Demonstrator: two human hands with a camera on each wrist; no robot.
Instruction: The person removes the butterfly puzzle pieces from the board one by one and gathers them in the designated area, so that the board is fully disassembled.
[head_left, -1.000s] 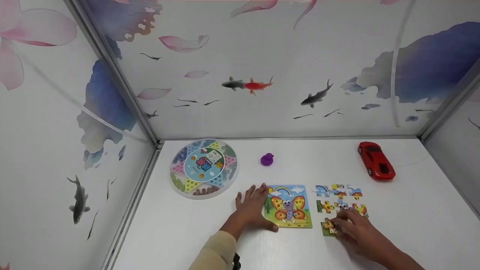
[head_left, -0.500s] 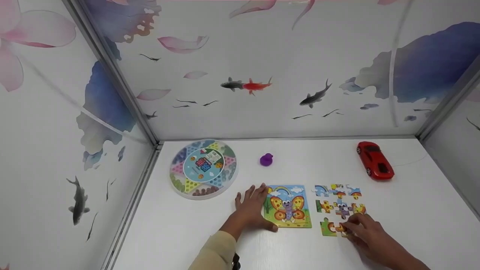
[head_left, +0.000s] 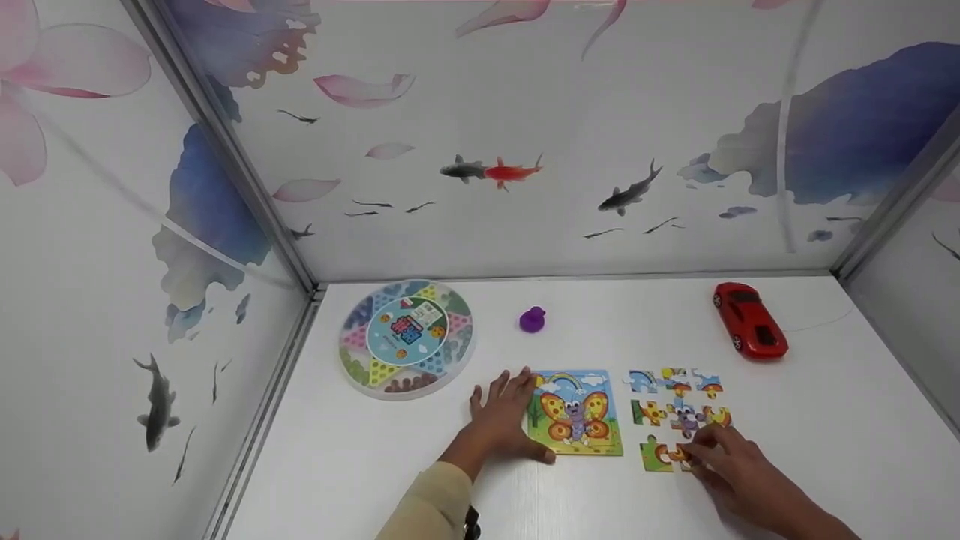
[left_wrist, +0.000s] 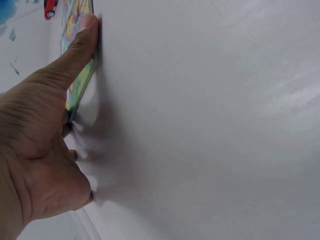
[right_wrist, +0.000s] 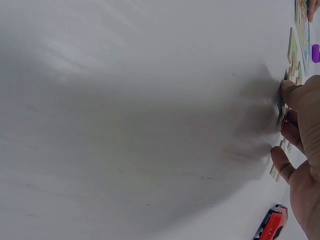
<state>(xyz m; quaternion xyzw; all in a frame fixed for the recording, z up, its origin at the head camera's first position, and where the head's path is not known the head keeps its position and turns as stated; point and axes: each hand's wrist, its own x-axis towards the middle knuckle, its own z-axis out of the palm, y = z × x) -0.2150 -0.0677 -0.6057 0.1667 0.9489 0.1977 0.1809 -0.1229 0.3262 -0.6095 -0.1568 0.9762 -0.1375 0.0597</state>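
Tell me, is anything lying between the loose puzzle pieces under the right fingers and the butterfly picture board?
Nothing visible does. The right hand touches the loose jigsaw pieces, and only a bare strip of white table separates them from the square butterfly board, which the left hand steadies.

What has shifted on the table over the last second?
The right hand slid rightward along the bottom row of loose puzzle pieces, uncovering the green corner piece. The left hand keeps pressing the butterfly board; the red car is unmoved.

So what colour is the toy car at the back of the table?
The toy car is red with dark windows, clearest in the head view.
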